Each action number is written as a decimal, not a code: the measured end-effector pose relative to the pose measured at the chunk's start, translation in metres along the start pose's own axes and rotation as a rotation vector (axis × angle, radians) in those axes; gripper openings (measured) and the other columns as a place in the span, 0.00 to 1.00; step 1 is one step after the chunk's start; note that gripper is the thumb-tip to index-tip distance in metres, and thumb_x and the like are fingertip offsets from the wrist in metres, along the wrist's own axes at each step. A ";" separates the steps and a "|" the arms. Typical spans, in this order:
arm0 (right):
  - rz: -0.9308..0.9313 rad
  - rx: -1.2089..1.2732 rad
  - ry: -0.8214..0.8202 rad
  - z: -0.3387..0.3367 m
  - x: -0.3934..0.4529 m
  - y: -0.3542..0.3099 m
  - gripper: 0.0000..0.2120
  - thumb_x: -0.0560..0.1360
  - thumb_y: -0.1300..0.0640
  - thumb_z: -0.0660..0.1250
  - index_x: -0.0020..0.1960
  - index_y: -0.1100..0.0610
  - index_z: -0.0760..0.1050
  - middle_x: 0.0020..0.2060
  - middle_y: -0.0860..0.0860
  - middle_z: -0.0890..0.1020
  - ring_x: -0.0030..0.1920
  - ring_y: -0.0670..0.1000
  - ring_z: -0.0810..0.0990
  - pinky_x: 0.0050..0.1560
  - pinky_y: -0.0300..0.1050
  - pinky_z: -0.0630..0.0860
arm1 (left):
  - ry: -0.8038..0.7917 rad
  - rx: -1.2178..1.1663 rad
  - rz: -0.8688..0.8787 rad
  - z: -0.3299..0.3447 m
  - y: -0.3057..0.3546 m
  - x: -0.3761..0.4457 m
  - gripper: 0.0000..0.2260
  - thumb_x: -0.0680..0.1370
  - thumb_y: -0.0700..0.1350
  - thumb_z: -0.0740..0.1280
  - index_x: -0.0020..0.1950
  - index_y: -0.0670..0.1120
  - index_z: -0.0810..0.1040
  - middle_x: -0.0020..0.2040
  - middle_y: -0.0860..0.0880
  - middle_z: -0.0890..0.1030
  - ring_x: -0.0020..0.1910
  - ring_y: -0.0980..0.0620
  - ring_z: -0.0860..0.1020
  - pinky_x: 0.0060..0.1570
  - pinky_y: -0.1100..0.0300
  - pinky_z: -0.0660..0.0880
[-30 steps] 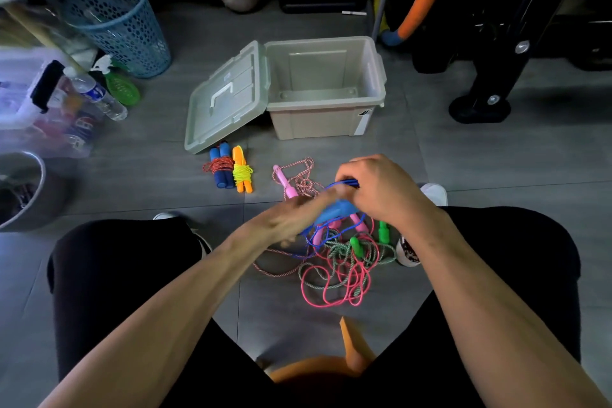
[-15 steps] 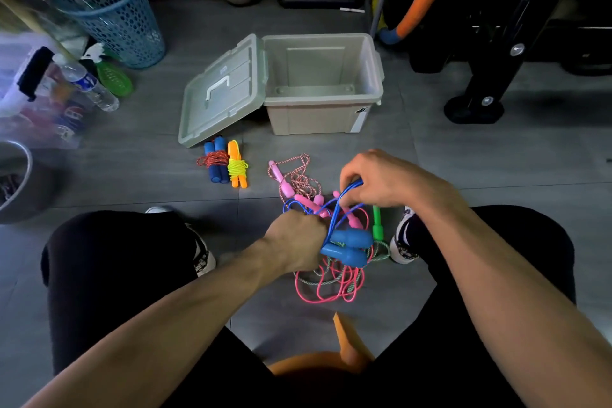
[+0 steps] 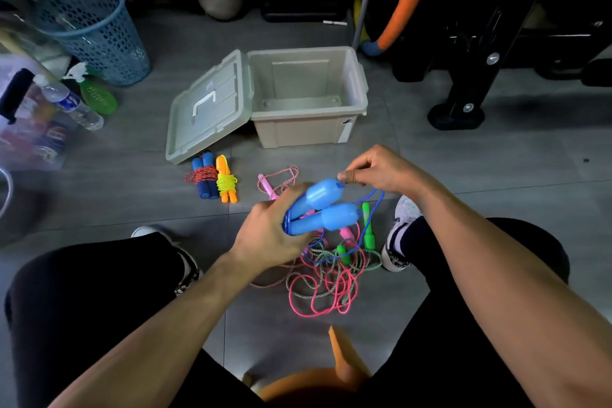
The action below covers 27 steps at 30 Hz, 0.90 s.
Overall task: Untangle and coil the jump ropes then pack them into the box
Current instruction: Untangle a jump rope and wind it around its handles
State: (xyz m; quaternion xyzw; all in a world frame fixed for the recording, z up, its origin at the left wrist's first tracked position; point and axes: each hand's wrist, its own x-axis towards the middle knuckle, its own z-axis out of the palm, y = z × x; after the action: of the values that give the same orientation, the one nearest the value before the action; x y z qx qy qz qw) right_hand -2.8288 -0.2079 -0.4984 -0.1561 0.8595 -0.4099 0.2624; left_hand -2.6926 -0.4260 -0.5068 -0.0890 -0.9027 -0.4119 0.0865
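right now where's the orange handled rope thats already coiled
The orange-handled rope lies on the floor left of centre, beside the dark blue-handled rope, just in front of the box's open lid.

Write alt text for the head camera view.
A seated person's left hand grips two blue jump rope handles while the right hand pinches the blue cord, above a tangle of ropes on the floor. Two coiled ropes lie beside an open, empty box.
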 end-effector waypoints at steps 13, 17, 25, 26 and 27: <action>0.052 -0.108 -0.126 0.048 -0.019 0.014 0.12 0.78 0.55 0.68 0.37 0.53 0.81 0.26 0.43 0.76 0.27 0.37 0.69 0.34 0.37 0.67 | 0.145 -0.401 -0.826 -0.004 0.003 0.028 0.05 0.70 0.41 0.69 0.44 0.44 0.75 0.32 0.48 0.71 0.23 0.51 0.66 0.23 0.62 0.65; 0.058 -0.250 -0.205 0.060 -0.025 0.005 0.15 0.77 0.53 0.68 0.32 0.49 0.76 0.23 0.43 0.75 0.25 0.39 0.68 0.31 0.38 0.66 | 0.123 -0.157 -0.751 -0.006 -0.002 0.026 0.08 0.73 0.41 0.65 0.51 0.44 0.72 0.37 0.48 0.75 0.27 0.52 0.71 0.24 0.64 0.67; -0.099 -0.401 -0.261 0.069 -0.043 -0.031 0.20 0.79 0.51 0.64 0.29 0.48 0.68 0.23 0.46 0.70 0.26 0.45 0.67 0.30 0.42 0.64 | 0.026 0.113 -0.709 -0.006 -0.024 0.018 0.17 0.73 0.59 0.69 0.45 0.47 0.71 0.36 0.50 0.75 0.33 0.50 0.75 0.33 0.57 0.71; -0.116 -0.405 -0.253 0.065 -0.044 -0.035 0.20 0.79 0.51 0.64 0.28 0.48 0.67 0.23 0.45 0.71 0.25 0.45 0.68 0.30 0.41 0.64 | 0.004 0.134 -0.697 -0.004 -0.022 0.017 0.17 0.72 0.61 0.69 0.42 0.48 0.71 0.34 0.51 0.75 0.33 0.49 0.75 0.34 0.57 0.71; -0.124 -0.397 -0.244 0.063 -0.044 -0.036 0.18 0.78 0.52 0.64 0.29 0.49 0.69 0.23 0.42 0.73 0.26 0.44 0.70 0.30 0.42 0.66 | -0.016 0.167 -0.676 -0.003 -0.019 0.016 0.18 0.72 0.62 0.69 0.39 0.49 0.70 0.33 0.51 0.75 0.34 0.47 0.75 0.34 0.57 0.70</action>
State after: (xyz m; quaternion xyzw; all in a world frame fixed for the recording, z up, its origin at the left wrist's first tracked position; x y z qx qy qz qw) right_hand -2.7541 -0.2480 -0.4890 -0.3053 0.8739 -0.2263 0.3030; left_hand -2.7118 -0.4387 -0.5153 0.2190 -0.9125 -0.3411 -0.0550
